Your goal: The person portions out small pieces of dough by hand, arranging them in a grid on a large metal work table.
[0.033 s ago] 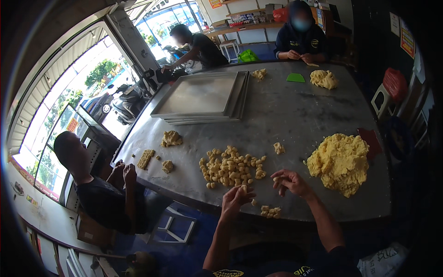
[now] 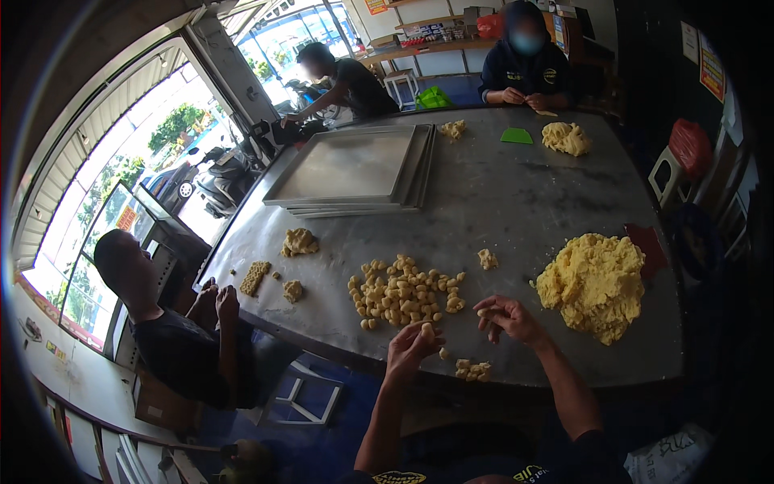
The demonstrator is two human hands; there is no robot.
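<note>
My left hand [image 2: 409, 350] pinches a small pale yellow dough piece [image 2: 427, 329] between thumb and fingertips, near the table's front edge. Across from it, my right hand [image 2: 513, 321] hovers over the metal with curled fingers; whatever they hold, if anything, I cannot make out. Just beyond my left hand lies a spread of small rounded dough balls [image 2: 399, 294]. One loose dough bit [image 2: 444, 353] rests beside that hand. Closer to the front edge sits a cluster of little dough pieces [image 2: 472, 370]. A larger crumbly dough mound [image 2: 592, 286] is to the right of my right hand.
Stacked metal trays [image 2: 347, 167] stand on the table's far left. A dough lump [image 2: 487, 259] lies ahead of my right hand. A green scraper [image 2: 516, 135] and more dough [image 2: 566, 139] are at the far side. Co-workers sit at the left [image 2: 181, 347] and far edge [image 2: 526, 68].
</note>
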